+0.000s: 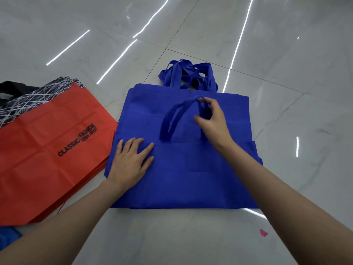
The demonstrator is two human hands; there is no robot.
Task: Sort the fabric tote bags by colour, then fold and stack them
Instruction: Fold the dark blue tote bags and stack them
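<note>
A stack of blue tote bags (187,180) lies flat on the floor in the middle of the view, their handles (188,73) bunched at the far edge. The top blue bag is folded over, so its handle loop (172,119) lies on the bag's face. My right hand (212,119) pinches that handle loop near its top. My left hand (129,161) presses flat on the left part of the folded bag. To the left lies a stack of red tote bags (42,150) printed with "CLASSIC FASHION" and a black-and-white band at their top.
The floor is glossy white marble tile (191,236) with light reflections. A small pink scrap (264,232) lies at the lower right. Some blue fabric (7,236) shows at the lower left edge. Black handles (11,88) stick out behind the red stack.
</note>
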